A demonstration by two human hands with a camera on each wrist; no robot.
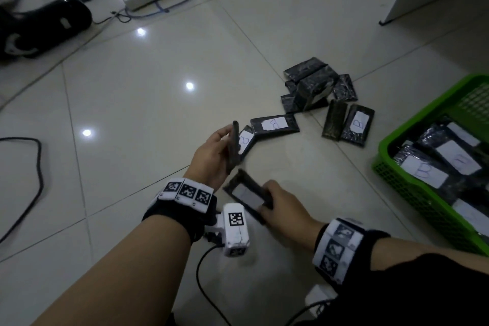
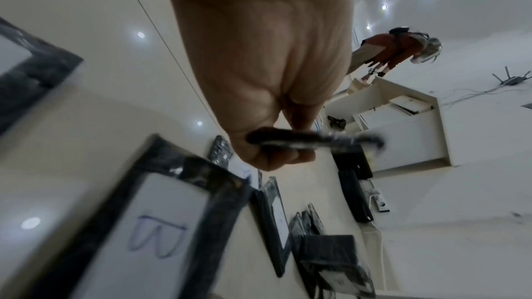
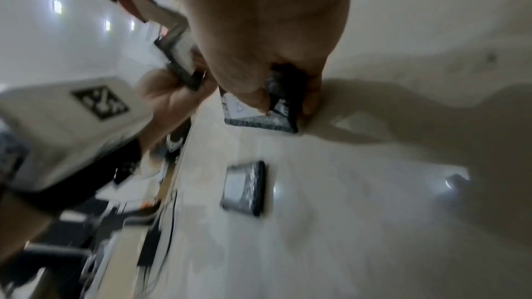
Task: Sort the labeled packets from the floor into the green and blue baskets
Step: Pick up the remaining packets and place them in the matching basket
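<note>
left hand (image 1: 211, 156) – gripped edge-on packet (image 1: 234, 145); right hand (image 1: 284, 206) – pinched labelled packet (image 1: 247, 197); green basket (image 1: 397, 140) – held B packets

Each forearm is bare and wears a black wristband (image 1: 185, 216) with a white strip of square black-and-white markers. Beside the black wristband, a white camera block (image 1: 235, 229) carries one marker and a black cable (image 1: 201, 278).

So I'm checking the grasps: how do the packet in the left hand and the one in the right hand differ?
The left hand's packet stands nearly upright, edge-on, its label hidden; the right hand's packet tilts with its white label showing. The left hand holds higher than the right hand. Both are dark wrapped packets.
</note>
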